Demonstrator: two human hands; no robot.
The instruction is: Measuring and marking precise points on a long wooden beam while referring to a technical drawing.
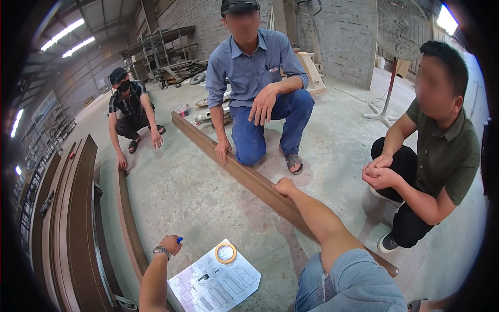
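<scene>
My left hand (pixel 170 244), a watch on its wrist, is closed around a blue pen (pixel 180 240) above the floor. Beside it lies a printed drawing sheet (pixel 213 281) with a roll of yellow tape (pixel 225 253) on its far edge. With its fingers curled over the edge, my right hand (pixel 284 186) grips a long brown metal profile (pixel 249 183) that runs diagonally across the floor. Across from me, a kneeling person in a blue shirt rests a hand (pixel 223 152) on that same profile.
A second brown profile (pixel 127 213) lies to the left, and a crouching person (pixel 130 106) touches its far end. More long brown profiles (pixel 78 223) are stacked at far left. Another person (pixel 436 140) squats at the right. A standing fan (pixel 390 88) stands behind.
</scene>
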